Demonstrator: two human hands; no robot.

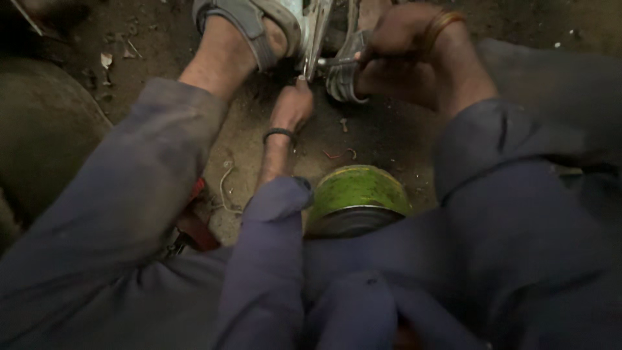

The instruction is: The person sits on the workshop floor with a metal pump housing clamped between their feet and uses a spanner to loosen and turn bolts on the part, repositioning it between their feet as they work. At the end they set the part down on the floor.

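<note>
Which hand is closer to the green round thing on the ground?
Left. The left hand sits just above the green drum, reaching toward the metal part. The right hand is higher up, farther away, gripping a tool.

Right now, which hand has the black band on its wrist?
The left hand, low in the middle and touching the shiny metal part. The right hand, higher up gripping a tool, wears a golden bangle instead.

Dusty blue-grey long sleeves and trousers; black band on left wrist (278,133); orange-gold bangle on right wrist (439,24); grey strapped sandal (249,23) on the foot.
</note>
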